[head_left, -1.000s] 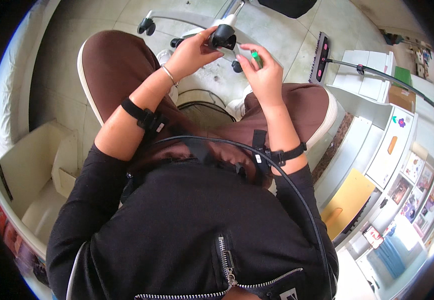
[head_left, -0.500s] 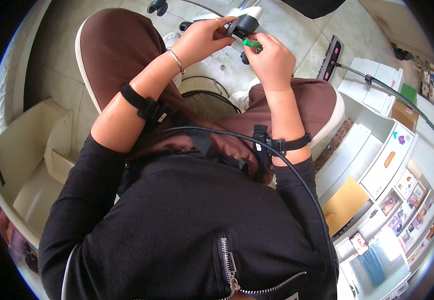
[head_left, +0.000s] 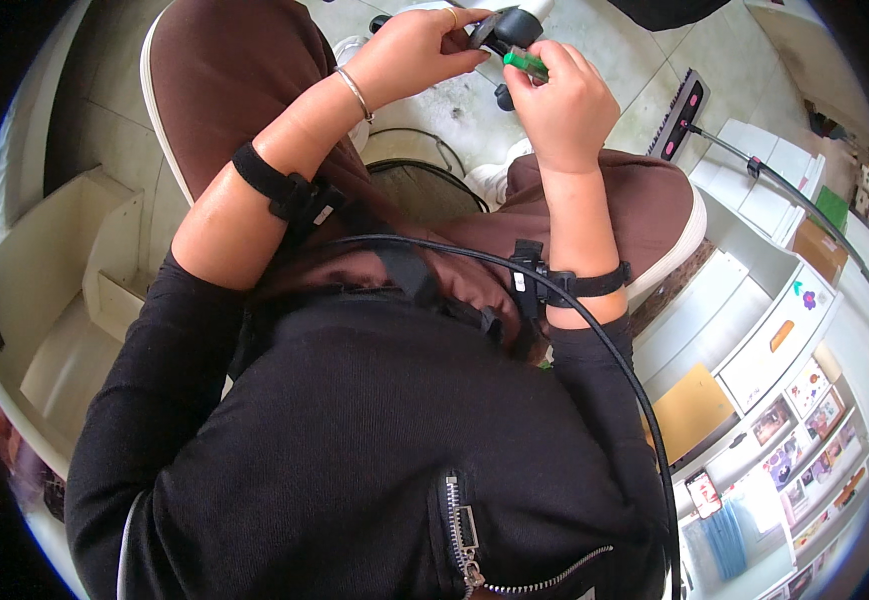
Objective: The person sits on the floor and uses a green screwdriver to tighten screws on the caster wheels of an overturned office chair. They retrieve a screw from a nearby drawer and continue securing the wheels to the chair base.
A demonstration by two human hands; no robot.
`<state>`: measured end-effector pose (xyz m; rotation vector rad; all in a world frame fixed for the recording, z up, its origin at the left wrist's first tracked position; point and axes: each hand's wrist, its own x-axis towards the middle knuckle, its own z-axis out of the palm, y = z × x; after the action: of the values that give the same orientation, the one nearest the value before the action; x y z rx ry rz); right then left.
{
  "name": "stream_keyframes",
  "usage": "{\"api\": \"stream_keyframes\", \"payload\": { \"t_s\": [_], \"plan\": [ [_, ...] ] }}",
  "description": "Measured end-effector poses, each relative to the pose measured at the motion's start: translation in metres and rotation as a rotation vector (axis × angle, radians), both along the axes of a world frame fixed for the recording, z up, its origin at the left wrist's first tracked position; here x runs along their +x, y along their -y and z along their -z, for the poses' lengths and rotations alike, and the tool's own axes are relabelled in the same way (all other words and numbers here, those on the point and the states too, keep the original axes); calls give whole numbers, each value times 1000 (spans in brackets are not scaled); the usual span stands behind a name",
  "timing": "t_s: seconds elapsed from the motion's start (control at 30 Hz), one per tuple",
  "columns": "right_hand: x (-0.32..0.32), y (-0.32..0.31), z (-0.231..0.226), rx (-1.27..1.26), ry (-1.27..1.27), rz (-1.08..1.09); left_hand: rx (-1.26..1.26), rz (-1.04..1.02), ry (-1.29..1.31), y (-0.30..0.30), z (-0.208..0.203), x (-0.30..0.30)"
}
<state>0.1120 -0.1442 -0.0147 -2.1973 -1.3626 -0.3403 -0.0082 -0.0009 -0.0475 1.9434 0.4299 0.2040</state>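
Near the top of the view, a black caster wheel [head_left: 519,27] sits at the end of a white chair-base leg. My left hand [head_left: 410,52] reaches in from the left, its thumb and fingers closed on the caster's dark side. From the right, my right hand [head_left: 570,105] is closed round a small bright-green-handled tool [head_left: 523,63] just below the wheel. Its far end is hidden by my fingers, so its exact kind does not show. I cannot tell whether the tool touches the caster.
Another black caster [head_left: 379,22] shows left of my left hand. A black cable [head_left: 595,335] runs across my lap and right arm. A long-handled brush [head_left: 679,112] lies at the right beside white drawers [head_left: 775,335]. An open cream cabinet [head_left: 50,275] stands at the left.
The view has shifted a little, so the caster and both hands sit higher and further right. My right hand with the green tool stands slightly further from my left fingers.
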Motion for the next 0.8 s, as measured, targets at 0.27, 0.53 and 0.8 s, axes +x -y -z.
{"api": "stream_keyframes", "payload": {
  "t_s": [0.27, 0.53, 0.8],
  "plan": [
    [2, 4, -7, -63, -85, -10, -72, 0, 35, -3, 2, -2],
    [-2, 0, 2, -35, -316, 99, -41, 3, -14, -5, -3, -1],
    [11, 3, 8, -155, -761, 153, -171, -6, 45, -3, -2, -2]
  ]
}}
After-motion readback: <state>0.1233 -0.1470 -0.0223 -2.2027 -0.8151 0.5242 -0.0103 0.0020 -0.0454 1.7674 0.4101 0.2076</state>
